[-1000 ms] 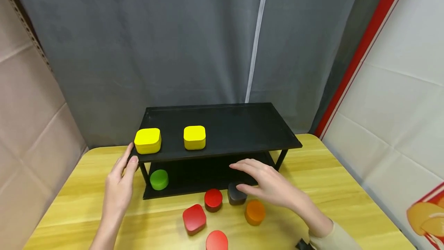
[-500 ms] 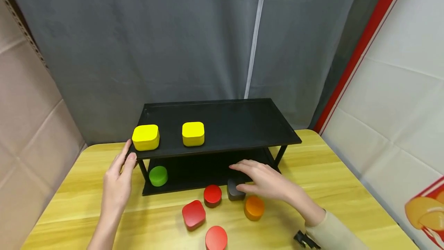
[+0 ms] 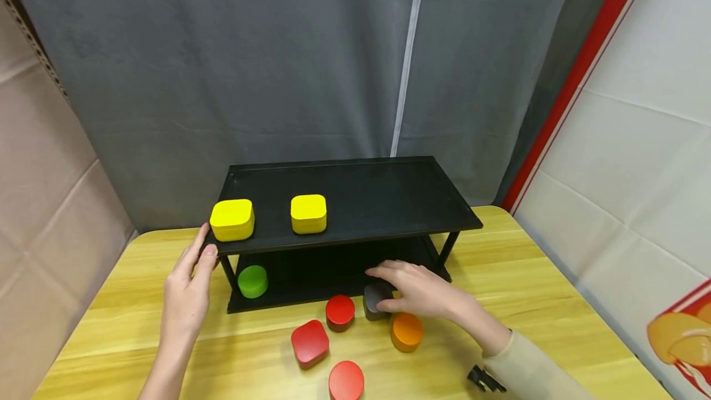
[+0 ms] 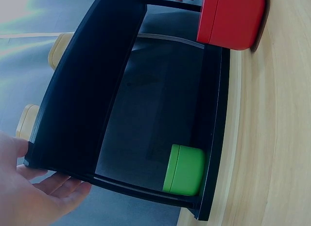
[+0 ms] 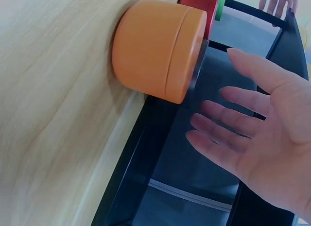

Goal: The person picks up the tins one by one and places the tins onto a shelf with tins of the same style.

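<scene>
A black two-tier shelf [image 3: 383, 196] stands on the wooden table. My left hand [image 3: 186, 301] grips its left front corner, fingers and thumb around the upper tier's edge in the left wrist view. My right hand [image 3: 416, 289] hovers in front of the lower tier, over a dark grey rounded block [image 3: 373, 306] that it partly hides. In the right wrist view the fingers are spread, nothing between them. Beside that hand sits an orange round block [image 3: 407, 333]. A red round block [image 3: 340, 312] is left of the dark one.
Two yellow rounded-square blocks [image 3: 308, 213] sit on the upper tier; a green round block [image 3: 252, 281] is at the lower tier's left end. Nearer me lie a red square block [image 3: 310, 344] and another red round block [image 3: 347, 380]. A grey curtain [image 3: 266, 66] hangs behind.
My right hand has come down slightly and a little left, closer to the dark grey block. The left hand stays on the shelf corner. The head view has shifted slightly.
</scene>
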`<state>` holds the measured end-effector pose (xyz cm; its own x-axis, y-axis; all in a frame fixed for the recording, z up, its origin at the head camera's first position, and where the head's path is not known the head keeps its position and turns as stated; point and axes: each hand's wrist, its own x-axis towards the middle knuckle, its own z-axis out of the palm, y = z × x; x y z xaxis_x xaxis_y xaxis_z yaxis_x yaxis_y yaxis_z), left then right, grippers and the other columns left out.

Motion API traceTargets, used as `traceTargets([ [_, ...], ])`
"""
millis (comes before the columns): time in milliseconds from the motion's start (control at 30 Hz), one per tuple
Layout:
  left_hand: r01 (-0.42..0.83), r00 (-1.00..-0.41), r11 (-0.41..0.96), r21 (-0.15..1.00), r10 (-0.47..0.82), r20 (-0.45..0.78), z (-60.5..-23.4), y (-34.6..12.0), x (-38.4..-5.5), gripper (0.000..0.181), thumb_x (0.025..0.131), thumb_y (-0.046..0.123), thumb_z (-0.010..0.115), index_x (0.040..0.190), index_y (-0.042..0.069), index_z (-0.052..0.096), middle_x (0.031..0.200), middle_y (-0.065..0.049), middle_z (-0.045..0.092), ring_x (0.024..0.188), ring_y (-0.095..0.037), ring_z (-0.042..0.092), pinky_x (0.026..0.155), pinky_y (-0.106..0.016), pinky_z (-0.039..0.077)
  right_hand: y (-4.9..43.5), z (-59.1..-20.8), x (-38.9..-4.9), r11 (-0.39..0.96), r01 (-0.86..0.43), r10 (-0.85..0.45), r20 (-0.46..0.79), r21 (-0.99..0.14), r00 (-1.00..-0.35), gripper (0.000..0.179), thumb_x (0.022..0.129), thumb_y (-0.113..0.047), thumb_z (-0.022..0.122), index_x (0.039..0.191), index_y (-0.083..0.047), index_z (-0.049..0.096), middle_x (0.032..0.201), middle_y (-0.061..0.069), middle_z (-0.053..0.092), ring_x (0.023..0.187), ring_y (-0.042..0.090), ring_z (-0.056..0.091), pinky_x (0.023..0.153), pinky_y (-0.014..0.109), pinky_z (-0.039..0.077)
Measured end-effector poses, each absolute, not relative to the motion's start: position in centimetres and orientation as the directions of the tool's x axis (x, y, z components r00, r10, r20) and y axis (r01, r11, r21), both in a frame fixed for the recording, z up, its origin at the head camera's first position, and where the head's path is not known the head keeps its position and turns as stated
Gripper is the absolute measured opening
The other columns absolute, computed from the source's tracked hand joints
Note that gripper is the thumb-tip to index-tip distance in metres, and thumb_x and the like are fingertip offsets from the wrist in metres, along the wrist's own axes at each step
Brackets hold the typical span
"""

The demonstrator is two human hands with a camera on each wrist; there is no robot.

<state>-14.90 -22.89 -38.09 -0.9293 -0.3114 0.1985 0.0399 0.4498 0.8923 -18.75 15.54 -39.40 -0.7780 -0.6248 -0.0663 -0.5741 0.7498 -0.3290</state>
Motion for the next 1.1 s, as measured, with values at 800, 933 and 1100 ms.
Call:
traceTargets([
  [800, 0.006, -0.938, 0.456, 0.890, -0.305, 0.163, -38.1, -23.0, -14.8, 0.047, 0.109, 0.048, 0.042, 0.156, 0.047, 0.033, 0.167, 0.009, 0.035, 0.153, -0.024, 0.038, 0.119, -0.020, 0.040, 15.0, -41.0, -19.1, 0.772, -0.531, -0.611, -0.180, -0.349, -0.771, 0.054, 0.087, -0.024, 0.082, 0.138, -0.018, 0.065, 0.131, 0.002, 0.067, 0.101, 0.012, 0.061, 0.087, 0.028, 0.058],
  [933, 0.023, -0.937, 0.459, 0.888, -0.300, 0.178, -38.0, -23.0, -14.8, 0.047, 0.109, 0.048, 0.042, 0.155, 0.048, 0.034, 0.167, 0.009, 0.036, 0.153, -0.025, 0.039, 0.110, -0.005, 0.038, 15.0, -41.2, -19.1, 0.771, -0.535, -0.611, -0.167, -0.344, -0.773, 0.053, 0.087, -0.022, 0.082, 0.137, -0.017, 0.065, 0.129, 0.002, 0.068, 0.098, 0.011, 0.061, 0.085, 0.027, 0.058],
  [1100, 0.045, -0.932, 0.451, 0.891, -0.302, 0.200, -37.9, -22.9, -14.8, 0.047, 0.109, 0.047, 0.043, 0.155, 0.046, 0.035, 0.166, 0.008, 0.037, 0.151, -0.024, 0.041, 0.099, 0.006, 0.036, 14.8, -41.0, -19.1, 0.767, -0.541, -0.614, -0.150, -0.344, -0.775, 0.051, 0.087, -0.022, 0.082, 0.136, -0.017, 0.066, 0.125, 0.002, 0.068, 0.093, 0.010, 0.059, 0.079, 0.023, 0.055],
])
